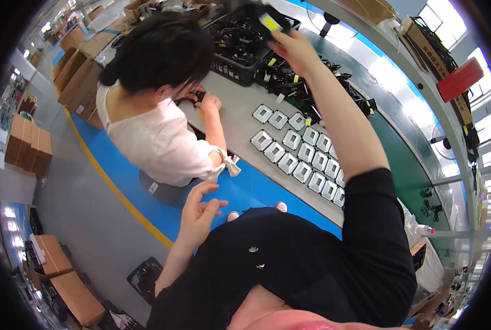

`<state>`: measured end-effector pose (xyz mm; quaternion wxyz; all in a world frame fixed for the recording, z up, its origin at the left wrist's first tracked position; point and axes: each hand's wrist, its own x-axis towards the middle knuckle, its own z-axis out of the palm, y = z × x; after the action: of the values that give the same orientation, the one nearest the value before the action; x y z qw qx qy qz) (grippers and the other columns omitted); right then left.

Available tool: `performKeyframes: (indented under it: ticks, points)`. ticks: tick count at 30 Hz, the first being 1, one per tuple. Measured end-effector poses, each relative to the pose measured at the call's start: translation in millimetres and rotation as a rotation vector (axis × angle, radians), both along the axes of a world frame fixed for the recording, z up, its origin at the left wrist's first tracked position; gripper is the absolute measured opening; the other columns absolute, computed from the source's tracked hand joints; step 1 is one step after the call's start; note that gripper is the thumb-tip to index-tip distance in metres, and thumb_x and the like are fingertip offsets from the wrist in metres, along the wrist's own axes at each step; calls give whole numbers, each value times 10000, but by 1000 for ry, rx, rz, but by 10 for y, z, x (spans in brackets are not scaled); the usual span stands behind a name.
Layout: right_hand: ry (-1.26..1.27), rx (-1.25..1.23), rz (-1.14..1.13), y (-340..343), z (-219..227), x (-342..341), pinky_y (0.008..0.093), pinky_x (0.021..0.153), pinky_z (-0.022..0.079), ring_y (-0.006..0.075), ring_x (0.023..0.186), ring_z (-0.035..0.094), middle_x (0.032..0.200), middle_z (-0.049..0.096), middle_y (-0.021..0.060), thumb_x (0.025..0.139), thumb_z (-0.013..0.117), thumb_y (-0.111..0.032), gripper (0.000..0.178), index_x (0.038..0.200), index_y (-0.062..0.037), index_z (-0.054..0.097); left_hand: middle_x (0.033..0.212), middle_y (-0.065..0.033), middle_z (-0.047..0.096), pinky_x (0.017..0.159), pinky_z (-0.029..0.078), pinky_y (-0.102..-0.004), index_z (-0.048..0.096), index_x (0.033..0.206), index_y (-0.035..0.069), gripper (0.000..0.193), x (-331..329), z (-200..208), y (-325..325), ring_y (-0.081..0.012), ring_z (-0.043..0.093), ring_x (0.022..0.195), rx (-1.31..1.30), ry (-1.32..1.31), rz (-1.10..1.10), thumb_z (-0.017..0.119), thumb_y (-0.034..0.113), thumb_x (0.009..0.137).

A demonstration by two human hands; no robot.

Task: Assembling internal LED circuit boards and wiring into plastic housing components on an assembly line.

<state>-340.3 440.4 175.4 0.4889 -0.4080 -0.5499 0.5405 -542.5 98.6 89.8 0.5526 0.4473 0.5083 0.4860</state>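
At the far side of the bench, my right hand (296, 50) is closed on a blurred black item with a yellow-and-white label (270, 23). Its exact kind does not show. Beneath that arm lies a pile of black parts with cords and small yellow labels (289, 80). A black crate (240, 70) full of similar black parts stands just left of the pile. My left hand (197, 215) is raised in front of my body, fingers apart and holding nothing. Rows of white square frames with dark centres (288, 163) lie on the grey bench, partly hidden by my right arm.
A co-worker in a white top (152, 132) sits at the bench to my left, both hands on a small black part (200, 97). Cardboard boxes (28, 144) stand on the floor at left. A shelf rail with a red box (460, 80) runs along the right.
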Motion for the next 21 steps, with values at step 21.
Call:
performKeyframes:
  ticks: [21]
  points:
    - [-1279, -631, -623, 54, -2940, 4532, 406, 955, 407, 345, 1132, 496, 1274, 478, 181, 793, 465, -110, 478, 1271, -111, 447, 1153, -95, 512, 725, 480, -222, 465, 1151, 16, 252, 1490, -350, 718, -175, 587, 952, -422, 194, -52, 476, 107, 916]
